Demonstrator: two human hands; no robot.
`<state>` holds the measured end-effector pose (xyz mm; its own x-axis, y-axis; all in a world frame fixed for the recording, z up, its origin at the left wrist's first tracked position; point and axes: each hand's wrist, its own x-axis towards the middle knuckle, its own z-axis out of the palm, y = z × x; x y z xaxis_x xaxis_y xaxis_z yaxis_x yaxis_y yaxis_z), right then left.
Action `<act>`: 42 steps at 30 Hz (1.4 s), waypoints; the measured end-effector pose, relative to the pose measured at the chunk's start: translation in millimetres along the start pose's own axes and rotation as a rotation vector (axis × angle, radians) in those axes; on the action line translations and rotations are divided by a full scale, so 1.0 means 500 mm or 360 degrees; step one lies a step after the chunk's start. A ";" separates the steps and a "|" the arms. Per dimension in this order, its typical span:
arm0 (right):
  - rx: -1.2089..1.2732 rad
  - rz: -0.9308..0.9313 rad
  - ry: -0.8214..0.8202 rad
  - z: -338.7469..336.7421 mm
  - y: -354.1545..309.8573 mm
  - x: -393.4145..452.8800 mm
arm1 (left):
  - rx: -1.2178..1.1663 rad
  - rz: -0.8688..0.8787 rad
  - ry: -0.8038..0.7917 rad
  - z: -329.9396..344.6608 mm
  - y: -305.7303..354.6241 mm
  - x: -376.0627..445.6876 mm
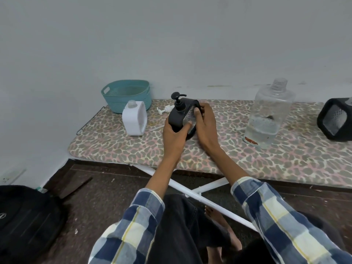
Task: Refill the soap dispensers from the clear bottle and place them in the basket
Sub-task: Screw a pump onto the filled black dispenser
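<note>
Backpack (28,220) sits on the floor far left, nothing to do with the job. On the ironing board (118,149), the teal basket (127,96) waits at the back left corner, nothing inside that I can see. Just in front of it stands the white dispenser (134,118), neck open, with its white pump (166,109) lying loose beside it.

Middle of the board: black dispenser (182,115) with pump on, tilted and held in both hands. Left hand (174,134) has its grip wrapped round the lower body, right hand (204,122) clutches the clear-window side.

Further right, the clear bottle (266,115) stands uncapped, partly full. A second black dispenser (335,119) lies on its side at the edge.

Risk, I reckon: padded board is soft, so a bump from the right elbow could tip that open bottle and spill everything.
</note>
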<state>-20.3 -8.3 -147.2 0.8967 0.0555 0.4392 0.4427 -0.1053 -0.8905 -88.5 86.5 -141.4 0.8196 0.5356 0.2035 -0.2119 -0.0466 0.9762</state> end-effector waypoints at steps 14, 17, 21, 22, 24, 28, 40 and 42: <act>0.0185 0.0042 -0.0266 0.074 -0.163 0.178 | 0.1503 0.0542 0.0093 -0.075 0.314 0.160; 0.0111 -0.0045 -0.0404 0.126 -0.199 0.228 | 0.1703 0.0433 0.0092 -0.141 0.378 0.233; 0.0054 -0.0003 -0.0604 0.208 -0.212 0.261 | 0.1536 0.0281 0.0206 -0.234 0.379 0.320; 0.0005 0.0012 -0.0644 0.225 -0.207 0.264 | 0.1490 0.0243 0.0241 -0.256 0.368 0.337; -0.0143 -0.0023 -0.0726 0.252 -0.187 0.263 | 0.1429 0.0191 0.0312 -0.294 0.342 0.369; -0.0377 -0.0162 -0.0809 0.289 -0.142 0.260 | 0.1449 0.0187 0.0425 -0.353 0.289 0.424; -0.0625 -0.0515 -0.0794 0.356 -0.032 0.286 | 0.1511 0.0122 0.0472 -0.407 0.165 0.531; -0.0601 -0.0570 -0.0762 0.352 -0.020 0.285 | 0.1601 0.0112 0.0472 -0.404 0.154 0.540</act>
<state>102.6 175.6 -96.4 0.6340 0.5724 0.5199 0.7589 -0.3312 -0.5607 9.0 398.1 -26.7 0.6305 0.6832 0.3684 0.3974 -0.6918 0.6029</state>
